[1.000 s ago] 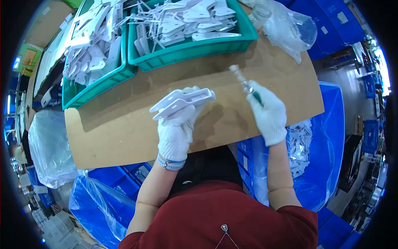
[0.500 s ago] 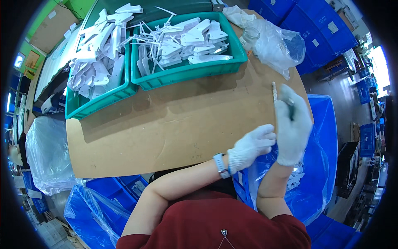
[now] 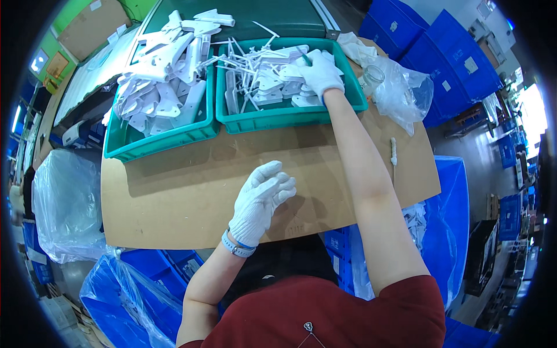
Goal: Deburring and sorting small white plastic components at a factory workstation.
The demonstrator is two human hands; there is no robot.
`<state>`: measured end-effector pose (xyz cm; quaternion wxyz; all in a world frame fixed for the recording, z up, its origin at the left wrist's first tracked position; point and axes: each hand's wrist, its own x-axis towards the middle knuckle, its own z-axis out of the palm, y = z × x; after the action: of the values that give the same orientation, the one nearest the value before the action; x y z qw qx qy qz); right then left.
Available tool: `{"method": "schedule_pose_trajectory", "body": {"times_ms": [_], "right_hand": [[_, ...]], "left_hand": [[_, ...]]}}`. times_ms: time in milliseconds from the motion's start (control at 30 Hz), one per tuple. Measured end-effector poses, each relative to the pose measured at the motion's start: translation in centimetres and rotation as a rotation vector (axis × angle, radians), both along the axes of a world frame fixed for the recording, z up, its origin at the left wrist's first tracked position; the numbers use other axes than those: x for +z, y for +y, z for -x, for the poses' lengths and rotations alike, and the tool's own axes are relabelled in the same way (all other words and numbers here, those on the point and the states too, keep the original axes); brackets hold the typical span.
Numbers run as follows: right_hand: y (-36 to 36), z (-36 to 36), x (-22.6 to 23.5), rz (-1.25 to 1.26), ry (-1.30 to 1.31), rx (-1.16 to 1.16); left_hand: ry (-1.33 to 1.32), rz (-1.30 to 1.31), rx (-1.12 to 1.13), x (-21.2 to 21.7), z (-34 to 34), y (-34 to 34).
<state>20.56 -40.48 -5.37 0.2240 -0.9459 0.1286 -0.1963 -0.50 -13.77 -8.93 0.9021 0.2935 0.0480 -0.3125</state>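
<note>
My right hand [image 3: 322, 74], in a white knit glove, reaches into the right green bin [image 3: 290, 118], its fingers over the white plastic parts [image 3: 270, 81]. A slim dark green tool [image 3: 306, 60] sticks out at its fingers; its kind is hard to make out. Whether the fingers also grip a white part is hidden. My left hand [image 3: 259, 203], gloved too, hovers above the near part of the table, empty, with fingers loosely bent and apart. A thin tool with a white wrapped handle [image 3: 394, 152] lies on the table at the right.
A second green bin [image 3: 168, 141], heaped with white parts, stands at the left on the brown tabletop [image 3: 174, 203]. A glass jar [image 3: 372, 75] and clear plastic bags [image 3: 400, 93] sit at the back right. Lined blue bins [image 3: 447, 226] flank the table.
My right hand has gone from the table's right edge up into the right green bin. My left hand has moved left, away from the right edge. The view has shifted slightly.
</note>
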Motion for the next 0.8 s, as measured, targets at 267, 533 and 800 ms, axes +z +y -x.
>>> {"method": "schedule_pose_trajectory", "body": {"times_ms": [267, 533, 800], "right_hand": [[5.0, 14.0, 9.2, -0.768, 0.3, 0.555], [7.6, 23.3, 8.1, -0.9, 0.458, 0.591], [8.6, 26.9, 5.5, -0.198, -0.152, 0.586]], "left_hand": [[-1.264, -1.185, 0.391, 4.8, -0.7, 2.4], [-1.086, -1.2, -0.274, 10.3, -0.8, 1.1], [-0.359, -0.39, -0.17, 6.7, -0.8, 1.8]]}}
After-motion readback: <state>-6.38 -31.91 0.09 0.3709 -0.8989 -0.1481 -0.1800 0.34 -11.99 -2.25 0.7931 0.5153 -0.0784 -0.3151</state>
